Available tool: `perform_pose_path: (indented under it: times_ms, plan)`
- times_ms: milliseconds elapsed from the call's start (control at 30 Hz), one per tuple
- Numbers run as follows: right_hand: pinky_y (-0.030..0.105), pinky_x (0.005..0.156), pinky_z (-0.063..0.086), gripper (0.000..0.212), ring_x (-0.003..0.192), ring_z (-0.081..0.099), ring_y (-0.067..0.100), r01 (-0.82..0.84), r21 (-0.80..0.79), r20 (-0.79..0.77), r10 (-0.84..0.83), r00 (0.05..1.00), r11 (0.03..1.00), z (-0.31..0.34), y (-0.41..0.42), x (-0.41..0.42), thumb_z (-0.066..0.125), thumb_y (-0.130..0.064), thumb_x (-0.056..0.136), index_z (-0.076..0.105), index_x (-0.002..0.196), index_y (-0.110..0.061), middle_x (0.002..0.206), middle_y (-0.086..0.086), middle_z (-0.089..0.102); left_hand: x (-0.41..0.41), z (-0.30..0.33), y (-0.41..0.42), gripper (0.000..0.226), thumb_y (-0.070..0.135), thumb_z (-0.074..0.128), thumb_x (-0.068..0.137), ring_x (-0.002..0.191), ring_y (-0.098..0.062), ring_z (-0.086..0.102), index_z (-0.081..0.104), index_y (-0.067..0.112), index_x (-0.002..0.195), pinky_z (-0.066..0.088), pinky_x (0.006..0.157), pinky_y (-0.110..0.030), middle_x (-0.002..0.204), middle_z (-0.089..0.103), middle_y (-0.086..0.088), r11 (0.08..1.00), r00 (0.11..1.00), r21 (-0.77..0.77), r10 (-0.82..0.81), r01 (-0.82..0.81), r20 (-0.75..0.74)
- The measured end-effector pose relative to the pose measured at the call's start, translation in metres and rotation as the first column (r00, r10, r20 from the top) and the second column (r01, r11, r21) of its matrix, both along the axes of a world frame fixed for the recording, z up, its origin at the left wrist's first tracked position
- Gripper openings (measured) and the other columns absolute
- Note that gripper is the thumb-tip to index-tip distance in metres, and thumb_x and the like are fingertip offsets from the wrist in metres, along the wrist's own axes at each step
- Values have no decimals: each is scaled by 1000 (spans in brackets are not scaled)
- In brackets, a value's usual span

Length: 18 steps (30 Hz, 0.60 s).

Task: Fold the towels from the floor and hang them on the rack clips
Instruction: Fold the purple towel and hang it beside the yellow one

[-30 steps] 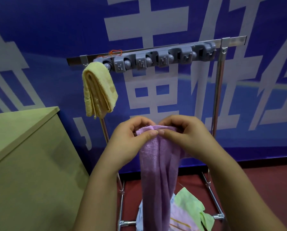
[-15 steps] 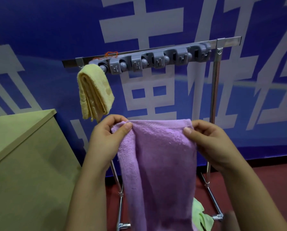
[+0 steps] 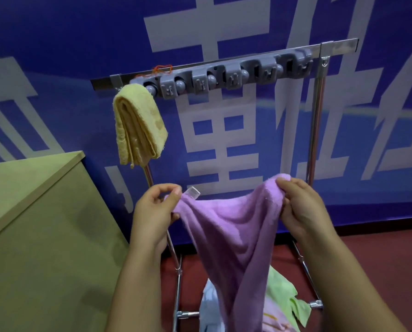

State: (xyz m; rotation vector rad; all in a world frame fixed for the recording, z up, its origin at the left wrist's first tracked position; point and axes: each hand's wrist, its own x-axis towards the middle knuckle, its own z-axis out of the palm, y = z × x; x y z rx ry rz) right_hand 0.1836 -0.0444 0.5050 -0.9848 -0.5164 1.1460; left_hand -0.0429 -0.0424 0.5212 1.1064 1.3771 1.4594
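A purple towel (image 3: 233, 231) hangs spread between my two hands in front of the rack. My left hand (image 3: 156, 212) pinches its left corner, where a small white label sticks up. My right hand (image 3: 300, 207) grips the right corner, held a little higher. The top edge sags between them. Above, a grey strip of clips (image 3: 224, 76) runs along the metal rack bar (image 3: 339, 47). A folded yellow towel (image 3: 138, 125) hangs from the leftmost clip. More towels, green (image 3: 284, 298), pink and pale blue, lie on the floor below, partly hidden by the purple one.
A tan cabinet (image 3: 39, 236) stands close at the left. The rack's chrome uprights (image 3: 316, 130) and base rails frame the pile on the dark red floor (image 3: 379, 259). A blue banner with white characters covers the wall behind.
My hands have drawn apart from a bunched grip, opening the purple towel wide. Since half a second ago its top edge has gone slack and the white label has appeared.
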Motion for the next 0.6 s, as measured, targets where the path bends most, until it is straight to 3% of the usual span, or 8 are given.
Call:
perform_pose_path:
  times_ms: [67, 133, 233, 300, 367, 500, 600]
  plan:
    - [22, 54, 50, 10, 64, 61, 12, -56, 36, 169, 50, 984, 998, 4, -6, -8, 58, -12, 91, 62, 82, -11, 77, 8, 62, 9, 10, -9, 9, 9, 63, 87, 71, -13, 60, 66, 14, 80, 49, 53, -17, 79, 62, -4, 993, 982, 3, -121, 122, 142]
    - [32, 68, 53, 6, 76, 62, 19, -94, 69, 319, 68, 945, 993, 9, -12, -15, 64, -15, 87, 66, 82, -13, 82, 12, 65, 20, 18, -20, 5, 8, 66, 79, 80, -20, 65, 67, 8, 85, 55, 62, -20, 83, 64, -11, 966, 944, 20, -256, 258, 207]
    - [34, 70, 55, 6, 77, 66, 19, -93, 140, 446, 21, 895, 986, 17, -22, -22, 71, -17, 82, 68, 77, -19, 79, 8, 70, 29, 25, -35, 35, 7, 70, 64, 86, -22, 70, 68, 5, 99, 58, 80, -28, 88, 73, -10, 915, 900, 59, -404, 400, 165]
    - [30, 68, 56, 5, 75, 68, 16, -99, 178, 463, 5, 886, 979, 23, -28, -24, 72, -17, 80, 68, 77, -20, 76, 2, 71, 30, 30, -40, 41, -1, 69, 67, 94, -22, 70, 67, 9, 107, 55, 87, -28, 98, 74, -11, 888, 883, 79, -459, 453, 98]
    - [26, 67, 56, 4, 76, 69, 14, -122, 198, 469, 16, 883, 973, 29, -33, -25, 72, -17, 79, 68, 80, -20, 78, 1, 73, 29, 33, -42, 38, -9, 66, 74, 95, -20, 70, 68, 13, 105, 55, 86, -27, 98, 74, -9, 886, 887, 107, -458, 452, 51]
    - [25, 70, 58, 8, 80, 72, 15, -212, 215, 470, 90, 878, 953, 38, -40, -27, 69, -14, 80, 70, 88, -15, 83, 3, 75, 36, 38, -47, 23, -5, 66, 77, 79, -16, 72, 74, 16, 83, 58, 73, -23, 81, 75, -4, 907, 920, 168, -391, 387, -6]
    - [25, 70, 56, 9, 80, 72, 13, -269, 261, 511, 103, 853, 927, 43, -47, -31, 68, -13, 80, 71, 87, -18, 83, 1, 75, 39, 41, -52, 19, -2, 68, 75, 75, -14, 72, 73, 15, 83, 56, 68, -20, 79, 75, -4, 903, 921, 196, -388, 382, -7]
